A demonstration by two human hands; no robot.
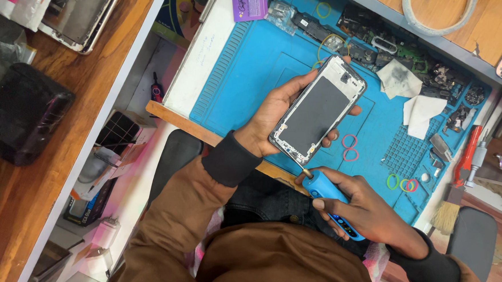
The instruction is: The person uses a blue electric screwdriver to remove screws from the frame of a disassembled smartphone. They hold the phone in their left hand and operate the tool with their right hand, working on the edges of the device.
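Phone frame (318, 110) sits gripped in your left hand (267, 118) above the blue mat (247, 72), so keep the electric screwdriver (330, 201), wrapped in your right hand (369, 209), square on that bottom-edge screw.

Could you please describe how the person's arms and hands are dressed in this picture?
Both arms wear loose brown sleeves ending in snug, dark ribbed cuffs at the wrists. The left hand and right hand are bare: no gloves, and no rings or watch visible.
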